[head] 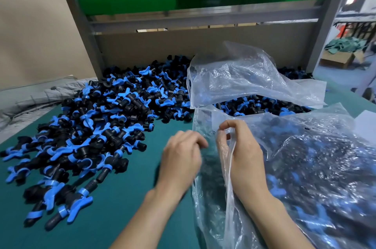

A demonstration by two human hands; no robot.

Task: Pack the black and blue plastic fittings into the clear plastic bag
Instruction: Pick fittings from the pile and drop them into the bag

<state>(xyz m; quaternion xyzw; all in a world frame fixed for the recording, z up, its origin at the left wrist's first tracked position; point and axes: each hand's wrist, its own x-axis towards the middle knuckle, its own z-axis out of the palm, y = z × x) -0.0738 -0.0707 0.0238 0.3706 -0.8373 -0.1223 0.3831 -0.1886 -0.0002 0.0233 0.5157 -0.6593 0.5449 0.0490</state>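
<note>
Step in hand, as judged: opening the mouth of the clear plastic bag [211, 198] before loading. Right hand [242, 153] pinches the film at the bag's upper edge between thumb and curled fingers, a narrow grip, knuckles up, forearm running in from the lower right over the bag. Left hand [182, 155] sits just beside that edge, palm down, fingers curled; blur prevents telling whether it holds film or nothing.

The bag lies on the green table [126, 214] at the right of the work area, its left edge under the hands. Its right part shows fittings through the film, though whether that is this bag or another beneath it cannot be settled. Loose black and blue fittings [105, 118] lie heaped on the table to the left and behind, apart from both hands. A second clear bag [244, 78], crumpled, rests on the rear of the heap.

Next move, by judgement: the two film layers need parting, one hand holding the mouth wide while the other gathers fittings from the heap. Thin film may slip from the pinch.
</note>
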